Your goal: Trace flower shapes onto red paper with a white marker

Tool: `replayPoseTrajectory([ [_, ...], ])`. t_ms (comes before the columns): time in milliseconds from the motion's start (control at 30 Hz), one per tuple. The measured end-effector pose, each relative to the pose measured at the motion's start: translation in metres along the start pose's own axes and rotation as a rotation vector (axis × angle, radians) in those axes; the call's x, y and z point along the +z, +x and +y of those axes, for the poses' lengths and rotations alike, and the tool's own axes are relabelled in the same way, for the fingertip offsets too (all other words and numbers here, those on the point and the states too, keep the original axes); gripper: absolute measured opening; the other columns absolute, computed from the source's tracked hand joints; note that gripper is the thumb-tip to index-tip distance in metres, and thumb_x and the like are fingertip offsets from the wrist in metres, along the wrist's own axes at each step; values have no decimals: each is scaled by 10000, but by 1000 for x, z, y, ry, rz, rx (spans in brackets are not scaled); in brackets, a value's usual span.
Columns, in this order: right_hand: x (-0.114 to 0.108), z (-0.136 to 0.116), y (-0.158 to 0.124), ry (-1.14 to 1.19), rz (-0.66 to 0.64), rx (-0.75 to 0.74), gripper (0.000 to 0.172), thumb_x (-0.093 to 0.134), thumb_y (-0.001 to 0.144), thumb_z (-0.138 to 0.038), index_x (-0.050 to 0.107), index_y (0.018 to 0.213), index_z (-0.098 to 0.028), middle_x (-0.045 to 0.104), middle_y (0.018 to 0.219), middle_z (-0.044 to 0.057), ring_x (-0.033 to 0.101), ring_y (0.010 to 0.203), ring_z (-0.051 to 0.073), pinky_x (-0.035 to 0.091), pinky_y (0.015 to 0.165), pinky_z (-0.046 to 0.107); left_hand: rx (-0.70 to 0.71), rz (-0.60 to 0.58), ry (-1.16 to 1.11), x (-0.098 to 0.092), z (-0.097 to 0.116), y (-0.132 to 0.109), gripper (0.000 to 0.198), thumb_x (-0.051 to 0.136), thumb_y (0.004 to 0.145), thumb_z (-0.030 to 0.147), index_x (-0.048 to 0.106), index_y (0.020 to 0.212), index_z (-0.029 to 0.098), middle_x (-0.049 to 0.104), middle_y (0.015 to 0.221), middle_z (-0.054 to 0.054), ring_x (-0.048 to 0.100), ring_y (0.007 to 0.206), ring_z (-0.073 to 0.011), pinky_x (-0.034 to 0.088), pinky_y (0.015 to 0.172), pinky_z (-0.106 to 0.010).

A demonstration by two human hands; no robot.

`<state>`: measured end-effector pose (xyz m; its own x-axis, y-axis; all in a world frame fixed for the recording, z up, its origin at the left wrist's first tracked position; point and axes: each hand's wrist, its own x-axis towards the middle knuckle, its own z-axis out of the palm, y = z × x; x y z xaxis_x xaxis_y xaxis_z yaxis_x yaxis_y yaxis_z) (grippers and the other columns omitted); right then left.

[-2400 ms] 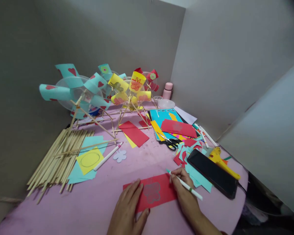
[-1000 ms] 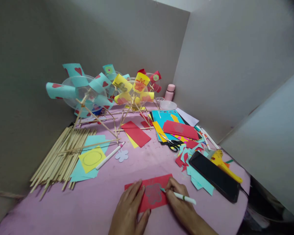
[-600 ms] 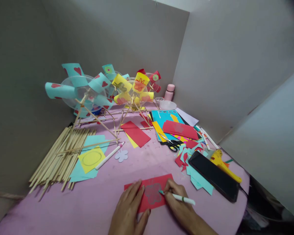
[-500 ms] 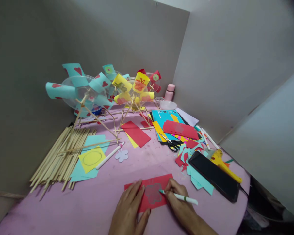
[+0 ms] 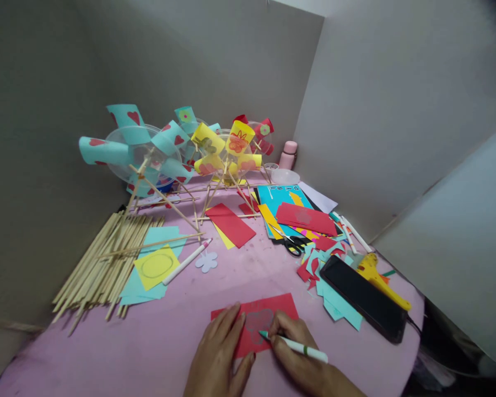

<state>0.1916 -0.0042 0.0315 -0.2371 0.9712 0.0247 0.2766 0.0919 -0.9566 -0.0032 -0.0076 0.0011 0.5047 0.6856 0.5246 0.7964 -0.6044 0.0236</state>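
Note:
A red paper strip [image 5: 283, 303] lies near the front of the pink table, with a greyish flower or butterfly shape drawn on it. My left hand [image 5: 219, 350] rests flat on the strip's left end, fingers stretched out. My right hand [image 5: 293, 344] pinches a white marker [image 5: 310, 352] with a green tip, which touches the paper inside the drawn shape. Beyond the strip lies a small white flower cutout [image 5: 206, 262], beside a white marker with a pink end [image 5: 186, 263].
Wooden sticks [image 5: 103, 264] and a yellow square [image 5: 156, 267] are at left. Paper pinwheels [image 5: 143, 143] stand behind. Scissors [image 5: 291, 242], a phone [image 5: 364, 298], a yellow glue gun [image 5: 380, 281] and paper scraps [image 5: 334, 300] lie right. A pink bottle [image 5: 288, 155] stands near the corner.
My right hand and the marker have moved a little left and down across the drawing. My left hand stays on the strip. The view has shifted slightly.

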Motion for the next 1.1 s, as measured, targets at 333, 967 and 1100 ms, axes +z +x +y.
replayPoseTrajectory([
  [333, 2, 5, 0, -47, -31, -46, 91, 415, 737, -157, 421, 675, -224, 422, 563, -66, 389, 497, 117, 289, 492, 234, -11, -13, -7, -2, 0, 2, 508, 588, 815, 352, 490, 1261, 130, 584, 1283, -127, 594, 1119, -249, 557, 850, -356],
  [967, 0, 0, 0, -11, -36, -2, 63, 396, 687, -195, 410, 636, -230, 403, 533, -65, 368, 484, 116, 266, 473, 234, -48, -23, -71, 1, 0, -2, 527, 599, 814, 349, 480, 1288, 151, 565, 1309, -121, 574, 1147, -251, 539, 881, -364],
  [1100, 0, 1, 0, -1, -26, -15, 73, 398, 711, -196, 409, 647, -229, 403, 543, -67, 376, 494, 117, 277, 483, 236, -48, -17, -67, 1, 0, -2, 515, 594, 817, 346, 484, 1282, 153, 567, 1308, -117, 571, 1150, -248, 538, 880, -364],
])
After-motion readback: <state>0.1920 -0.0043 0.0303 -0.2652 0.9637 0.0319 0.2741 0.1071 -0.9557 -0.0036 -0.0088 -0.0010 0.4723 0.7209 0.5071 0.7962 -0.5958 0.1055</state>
